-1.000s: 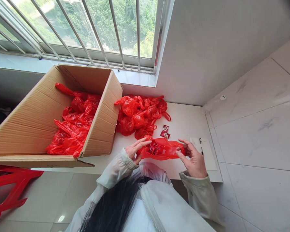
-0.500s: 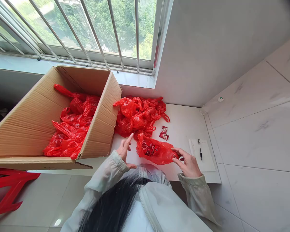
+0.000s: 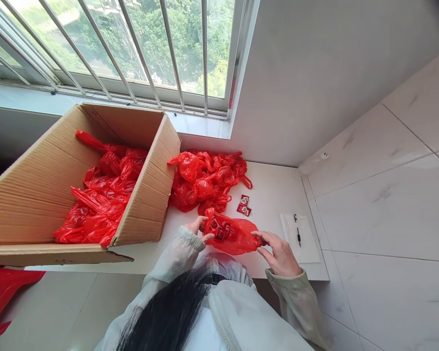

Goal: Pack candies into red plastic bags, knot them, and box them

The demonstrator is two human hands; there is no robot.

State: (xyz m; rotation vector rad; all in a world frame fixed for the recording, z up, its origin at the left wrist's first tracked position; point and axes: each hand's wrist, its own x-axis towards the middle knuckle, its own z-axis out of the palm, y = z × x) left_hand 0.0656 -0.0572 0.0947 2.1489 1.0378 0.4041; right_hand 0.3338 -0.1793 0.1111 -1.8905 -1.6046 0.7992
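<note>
- Red plastic bag (image 3: 241,239) is over the table (image 3: 270,190), between the hands.
- Right hand (image 3: 279,253) pinches its right end; left hand (image 3: 195,228) nears the other, grip unclear.
- Pulling too hard might tear it.

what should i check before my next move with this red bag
1. Right hand on the red bag: ok, fingers at its right end.
2. Left hand gripping the other end: cannot tell, it is close by.
3. Printed packets inside the bag: ok, visible through the plastic.
4. Loose packets apart from the bag: ok, on the table beyond it.
5. Box open at the top: ok.
</note>
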